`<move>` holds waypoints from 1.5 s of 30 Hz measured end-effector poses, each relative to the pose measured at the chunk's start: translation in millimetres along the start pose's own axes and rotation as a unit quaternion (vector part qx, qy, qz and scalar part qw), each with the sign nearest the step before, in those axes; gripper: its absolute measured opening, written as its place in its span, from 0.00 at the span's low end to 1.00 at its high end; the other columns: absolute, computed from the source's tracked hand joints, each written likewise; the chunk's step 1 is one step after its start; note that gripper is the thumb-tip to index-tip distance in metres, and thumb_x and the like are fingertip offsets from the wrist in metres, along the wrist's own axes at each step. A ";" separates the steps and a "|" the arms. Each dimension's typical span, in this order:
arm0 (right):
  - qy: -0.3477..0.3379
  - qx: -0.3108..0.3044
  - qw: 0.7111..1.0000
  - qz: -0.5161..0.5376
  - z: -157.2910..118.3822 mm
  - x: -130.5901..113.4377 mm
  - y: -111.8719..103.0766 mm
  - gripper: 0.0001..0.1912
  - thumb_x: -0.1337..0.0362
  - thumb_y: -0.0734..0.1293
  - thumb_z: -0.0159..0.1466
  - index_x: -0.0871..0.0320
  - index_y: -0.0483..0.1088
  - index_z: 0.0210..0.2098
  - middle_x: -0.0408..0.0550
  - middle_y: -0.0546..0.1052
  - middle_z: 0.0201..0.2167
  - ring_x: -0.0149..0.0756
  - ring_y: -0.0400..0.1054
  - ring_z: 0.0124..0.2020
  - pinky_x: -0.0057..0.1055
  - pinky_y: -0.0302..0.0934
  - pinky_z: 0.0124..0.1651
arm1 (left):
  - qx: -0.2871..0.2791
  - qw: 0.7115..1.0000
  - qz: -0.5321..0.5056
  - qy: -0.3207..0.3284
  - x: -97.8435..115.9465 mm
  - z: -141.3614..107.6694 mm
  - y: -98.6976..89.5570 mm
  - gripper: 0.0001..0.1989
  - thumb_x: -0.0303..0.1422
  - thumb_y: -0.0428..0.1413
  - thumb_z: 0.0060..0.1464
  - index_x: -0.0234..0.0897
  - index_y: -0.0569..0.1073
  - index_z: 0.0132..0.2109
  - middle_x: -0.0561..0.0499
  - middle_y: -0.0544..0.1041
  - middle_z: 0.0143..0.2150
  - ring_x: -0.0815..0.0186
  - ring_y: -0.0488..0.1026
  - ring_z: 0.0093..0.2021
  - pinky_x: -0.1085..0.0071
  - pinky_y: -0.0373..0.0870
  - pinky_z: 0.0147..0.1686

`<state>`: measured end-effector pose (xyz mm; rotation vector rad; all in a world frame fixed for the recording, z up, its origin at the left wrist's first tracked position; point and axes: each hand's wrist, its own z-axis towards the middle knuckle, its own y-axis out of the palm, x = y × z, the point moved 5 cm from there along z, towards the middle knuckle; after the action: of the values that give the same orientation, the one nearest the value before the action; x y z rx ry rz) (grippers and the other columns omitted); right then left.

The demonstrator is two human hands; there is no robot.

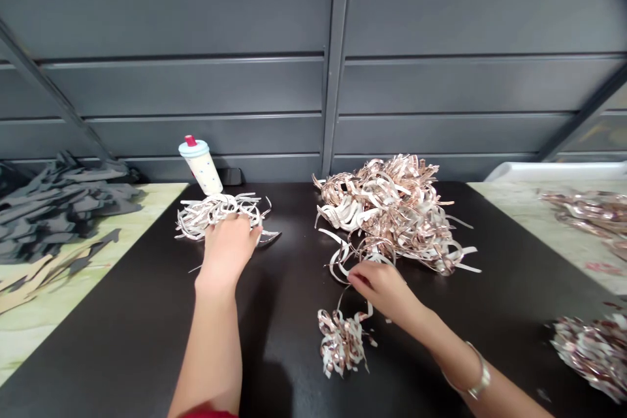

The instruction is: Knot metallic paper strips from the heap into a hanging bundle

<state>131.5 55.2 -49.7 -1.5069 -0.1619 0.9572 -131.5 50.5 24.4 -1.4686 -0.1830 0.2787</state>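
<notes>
My left hand (229, 240) reaches down onto a loose pile of curly white strips (220, 206) at the back left of the black table. Its fingers are curled among the strips, with the tips hidden by the back of the hand. My right hand (385, 287) is pinched shut on thin, curly strips at the front edge of a big heap of shiny rose-gold and white strips (396, 209). Just below that hand lies a small clump of short curled offcuts (343, 341), with a thin strip trailing up toward my fingers.
A white cup with a blue lid and red cap (203, 168) stands behind the left pile, beside a dark flat object (230, 176). Grey cut pieces (68, 209) and tan pieces (29, 281) lie far left. More shiny scraps (595, 353) sit at right. A grey panelled wall (245, 85) closes the back.
</notes>
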 end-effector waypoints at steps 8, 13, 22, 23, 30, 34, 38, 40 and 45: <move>-0.147 -0.112 0.979 -0.086 -13.9 -37.1 62.2 0.07 0.71 0.64 0.62 0.60 0.70 0.28 0.44 0.75 0.28 0.32 0.70 0.28 0.25 0.59 0.31 | -0.104 0.992 -0.078 0.004 -16.9 5.0 19.2 0.18 0.39 0.47 0.58 0.35 0.72 0.48 0.39 0.77 0.47 0.52 0.72 0.51 0.64 0.66 0.46; -0.224 -0.079 0.959 -0.155 -43.8 -65.3 54.1 0.07 0.72 0.62 0.63 0.59 0.67 0.29 0.48 0.75 0.31 0.36 0.69 0.30 0.29 0.57 0.30 | -0.145 0.976 -0.136 0.093 11.4 7.2 33.3 0.14 0.34 0.49 0.57 0.36 0.73 0.47 0.40 0.76 0.48 0.54 0.72 0.51 0.63 0.65 0.49; 0.004 0.023 0.997 -0.074 1.8 -7.3 -3.0 0.09 0.66 0.62 0.64 0.58 0.68 0.27 0.43 0.74 0.23 0.31 0.68 0.25 0.26 0.52 0.28 | -0.305 0.946 -0.105 0.032 23.4 39.9 108.2 0.12 0.36 0.54 0.60 0.33 0.72 0.47 0.47 0.75 0.44 0.64 0.74 0.41 0.63 0.74 0.40; 0.028 0.018 0.995 -0.097 7.3 2.9 0.5 0.09 0.65 0.63 0.64 0.58 0.68 0.27 0.43 0.75 0.24 0.32 0.69 0.26 0.26 0.52 0.29 | -0.300 0.949 -0.098 0.012 9.3 43.0 108.9 0.13 0.36 0.54 0.60 0.34 0.71 0.48 0.46 0.74 0.46 0.63 0.74 0.42 0.62 0.73 0.41; 0.084 0.018 0.984 -0.158 30.5 26.8 26.9 0.11 0.59 0.65 0.63 0.58 0.72 0.29 0.48 0.77 0.24 0.39 0.73 0.28 0.27 0.51 0.27 | -0.274 0.956 -0.068 -0.081 -69.6 41.7 103.0 0.13 0.37 0.54 0.60 0.33 0.71 0.48 0.46 0.74 0.45 0.64 0.74 0.42 0.61 0.73 0.41; 0.095 0.027 0.981 -0.164 43.5 26.8 38.9 0.12 0.61 0.64 0.64 0.61 0.73 0.29 0.53 0.78 0.25 0.42 0.73 0.29 0.28 0.52 0.28 | -0.251 0.963 -0.069 -0.067 -71.8 28.4 93.2 0.09 0.35 0.57 0.54 0.32 0.74 0.34 0.46 0.78 0.33 0.60 0.75 0.36 0.66 0.69 0.36; 0.105 0.032 0.982 -0.154 51.4 30.8 40.1 0.13 0.69 0.62 0.63 0.61 0.73 0.25 0.53 0.77 0.23 0.39 0.73 0.27 0.27 0.52 0.28 | -0.211 0.973 -0.095 0.010 -48.5 9.3 70.5 0.12 0.37 0.53 0.54 0.35 0.75 0.29 0.44 0.79 0.33 0.56 0.76 0.37 0.67 0.66 0.36; 0.109 0.035 0.983 -0.144 51.7 33.4 35.5 0.14 0.70 0.60 0.63 0.61 0.72 0.23 0.51 0.77 0.22 0.36 0.72 0.26 0.27 0.53 0.29 | -0.197 0.970 -0.122 0.065 -28.7 -0.1 58.3 0.13 0.39 0.51 0.56 0.37 0.76 0.36 0.46 0.79 0.36 0.58 0.76 0.39 0.69 0.65 0.39; 0.127 0.042 0.983 -0.124 45.8 35.2 31.2 0.12 0.63 0.62 0.64 0.61 0.74 0.28 0.51 0.78 0.24 0.38 0.73 0.29 0.27 0.55 0.31 | -0.201 0.934 -0.205 0.214 29.4 -17.0 38.2 0.16 0.40 0.51 0.55 0.38 0.75 0.46 0.46 0.78 0.42 0.59 0.74 0.43 0.69 0.65 0.43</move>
<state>111.7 105.1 -87.5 -1.4779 -0.1198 0.5617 -101.3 45.9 -16.6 -1.8140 -0.1936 -0.4440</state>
